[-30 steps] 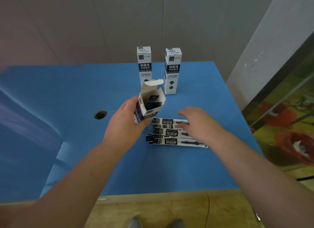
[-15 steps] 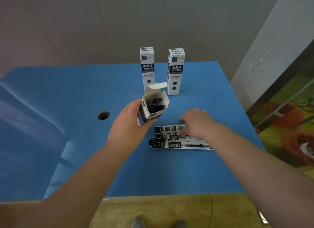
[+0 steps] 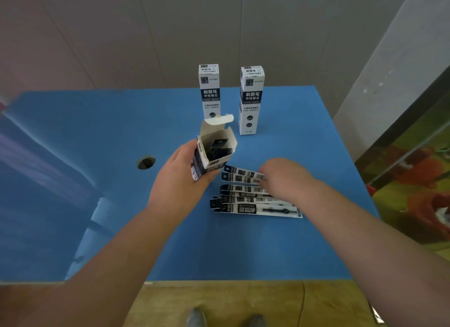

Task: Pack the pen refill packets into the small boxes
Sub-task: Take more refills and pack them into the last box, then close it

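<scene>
Your left hand (image 3: 181, 180) is gripping the open box (image 3: 213, 153) around its lower body, fingers wrapped round it, tilting its mouth toward you so the dark packets already inside are showing and the top flap is standing up behind. Your right hand (image 3: 283, 178) is reaching down onto the refill packets (image 3: 246, 200), its fingers curling over the topmost strip (image 3: 243, 175); whether they are pinching it or only touching it you cannot tell, since the hand is hiding the contact. The packets are lying fanned in a loose overlapping pile on the blue table (image 3: 97, 136), just right of the box you are holding, their dark printed ends pointing left. Two closed boxes (image 3: 209, 90) are standing upright side by side toward the far edge, slightly apart from each other and behind the open one. A round hole (image 3: 146, 162) is showing in the tabletop to the left of your left hand. Pale panelled walls are rising behind the table, a light pillar is standing at the right, and a wood-toned floor is running along the near edge, where the toes of your shoes (image 3: 224, 319) are peeking in.
</scene>
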Tool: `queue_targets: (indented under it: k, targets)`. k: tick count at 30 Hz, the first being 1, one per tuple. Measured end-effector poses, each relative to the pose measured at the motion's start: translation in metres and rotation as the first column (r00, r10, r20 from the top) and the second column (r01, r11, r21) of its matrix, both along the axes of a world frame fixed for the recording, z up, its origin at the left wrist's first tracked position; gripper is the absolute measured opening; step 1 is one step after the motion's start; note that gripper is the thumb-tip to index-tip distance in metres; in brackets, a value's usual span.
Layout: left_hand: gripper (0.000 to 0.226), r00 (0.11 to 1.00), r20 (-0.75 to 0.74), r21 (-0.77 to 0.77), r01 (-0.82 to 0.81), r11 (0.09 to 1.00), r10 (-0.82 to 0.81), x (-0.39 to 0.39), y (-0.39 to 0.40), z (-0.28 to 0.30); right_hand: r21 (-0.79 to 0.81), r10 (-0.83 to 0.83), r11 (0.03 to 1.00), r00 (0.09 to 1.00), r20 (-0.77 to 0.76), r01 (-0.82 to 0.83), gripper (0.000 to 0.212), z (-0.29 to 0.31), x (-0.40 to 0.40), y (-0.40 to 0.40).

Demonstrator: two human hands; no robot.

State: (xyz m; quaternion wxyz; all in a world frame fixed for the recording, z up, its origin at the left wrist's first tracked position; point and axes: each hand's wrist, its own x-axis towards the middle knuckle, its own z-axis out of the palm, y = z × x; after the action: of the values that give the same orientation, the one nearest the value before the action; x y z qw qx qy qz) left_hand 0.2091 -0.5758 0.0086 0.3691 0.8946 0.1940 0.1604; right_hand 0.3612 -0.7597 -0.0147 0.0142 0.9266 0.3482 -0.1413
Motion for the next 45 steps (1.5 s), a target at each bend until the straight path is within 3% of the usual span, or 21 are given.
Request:
queue_targets:
  k: [4, 9, 14, 17, 21, 24, 28, 31, 37, 45]
  targets:
    - [0.054, 1.000, -0.001, 0.016, -0.008, 1.000, 0.008, 0.001, -0.002, 0.001, 0.089, -0.020, 0.996, 0.999, 0.026, 0.017, 0.030, 0.010, 0.005, -0.005]
    - [0.053, 0.999, 0.003, 0.003, -0.033, 0.999, 0.033, 0.002, -0.007, 0.000, 0.351, -0.128, 0.911, 0.958, -0.257, 0.216, 0.026, 0.043, 0.004, -0.017]
    - [0.051, 0.998, 0.013, 0.016, -0.065, 0.998, 0.065, 0.003, -0.012, 0.000, 0.569, -0.148, 0.668, 0.836, -0.529, 0.478, 0.019, 0.065, -0.008, -0.036]
    - [0.052, 0.996, 0.010, 0.040, -0.087, 0.995, 0.086, 0.005, -0.016, -0.001, 0.607, -0.050, 0.509, 0.725, -0.687, 0.610, 0.014, 0.067, -0.019, -0.044]
    - [0.053, 0.994, -0.003, 0.064, -0.111, 0.992, 0.112, 0.007, -0.019, -0.002, 0.638, 0.118, 0.311, 0.637, -0.762, 0.705, 0.013, 0.070, -0.035, -0.045]
    - [0.051, 0.993, -0.005, 0.101, -0.116, 0.988, 0.117, 0.008, -0.021, -0.003, 0.637, 0.157, 0.165, 0.617, -0.771, 0.753, 0.013, 0.076, -0.043, -0.038]
    - [0.052, 0.992, -0.003, 0.111, -0.127, 0.986, 0.128, 0.007, -0.025, -0.005, 0.694, 0.119, 0.021, 0.687, -0.716, 0.720, 0.013, 0.086, -0.048, -0.026]
    - [0.053, 0.991, -0.008, 0.133, -0.128, 0.983, 0.130, 0.007, -0.028, -0.004, 0.756, 0.066, 0.016, 0.754, -0.653, 0.654, 0.013, 0.093, -0.049, -0.017]
    - [0.054, 0.991, 0.012, 0.134, -0.131, 0.982, 0.130, 0.006, -0.032, -0.004, 0.848, -0.023, 0.175, 0.863, -0.505, 0.501, 0.018, 0.098, -0.053, -0.005]
    - [0.052, 0.989, 0.014, 0.130, -0.148, 0.980, 0.148, 0.007, -0.032, -0.002, 0.864, -0.085, 0.237, 0.896, -0.436, 0.444, 0.020, 0.097, -0.056, -0.003]
